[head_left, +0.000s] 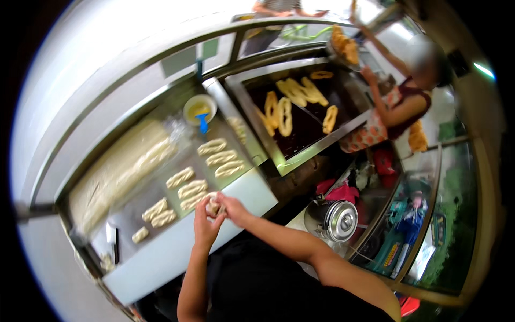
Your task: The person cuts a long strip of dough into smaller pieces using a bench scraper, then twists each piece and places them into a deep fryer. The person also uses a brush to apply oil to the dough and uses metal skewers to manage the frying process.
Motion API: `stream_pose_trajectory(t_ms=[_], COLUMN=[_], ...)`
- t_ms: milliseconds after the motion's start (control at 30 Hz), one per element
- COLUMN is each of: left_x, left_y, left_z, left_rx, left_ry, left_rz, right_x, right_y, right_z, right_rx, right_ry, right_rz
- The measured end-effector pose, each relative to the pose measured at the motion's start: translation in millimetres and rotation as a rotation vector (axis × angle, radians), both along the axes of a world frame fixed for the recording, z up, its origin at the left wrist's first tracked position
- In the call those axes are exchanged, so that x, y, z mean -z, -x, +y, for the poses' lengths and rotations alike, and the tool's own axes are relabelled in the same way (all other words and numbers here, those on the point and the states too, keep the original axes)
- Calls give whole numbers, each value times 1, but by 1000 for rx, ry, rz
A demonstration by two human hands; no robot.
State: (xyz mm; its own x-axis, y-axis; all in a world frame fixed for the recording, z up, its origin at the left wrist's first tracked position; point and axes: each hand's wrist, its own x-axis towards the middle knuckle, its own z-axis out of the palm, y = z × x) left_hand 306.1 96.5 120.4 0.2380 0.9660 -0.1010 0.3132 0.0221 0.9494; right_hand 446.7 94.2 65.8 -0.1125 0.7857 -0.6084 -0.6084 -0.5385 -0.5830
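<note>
While the left hand (204,224) and right hand (233,209) pinch a dough piece (216,207) between them over the white board (155,263), the work looks partway along — shaped strips (192,188) lie in groups, others (285,116) sit in the oil pan (327,140), and a long slab (118,174) lies uncut.

Open lane: the white board (161,263), near edge.
Left of my left hand (205,224) it runs bare. Dough pieces (192,189) crowd the steel just beyond; knife (112,240) at far left, bowl (188,107) past the rows. Rightward, fryer rim (325,144) blocks; steel pot (319,219) near my right elbow.
</note>
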Motion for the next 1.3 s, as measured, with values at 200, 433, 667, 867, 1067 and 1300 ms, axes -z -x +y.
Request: stream_pose_trajectory(t_ms=[200,433,667,867,1067,1300], left_x=[49,53,34,67,95,57], left_y=[24,96,213,262,179,41], left_z=[-6,17,101,109,33,-21], left_rx=[-299,-445,-523,-528,-415,-126], left_ry=[227,573,534,308,155,289], left_rz=[-121,-449,-461,100,-27,-107], right_x=[11,50,-6,10,57,100], right_y=[21,44,121,63,-124,-183], right_z=[-2,19,112,86,-37,-2], right_rx=[-225,-272,-113,-80,346,94], right_ry=[-21,-125,-83,-417,79,442], right_rz=[-213,-715,-316,-768,-1496,-356])
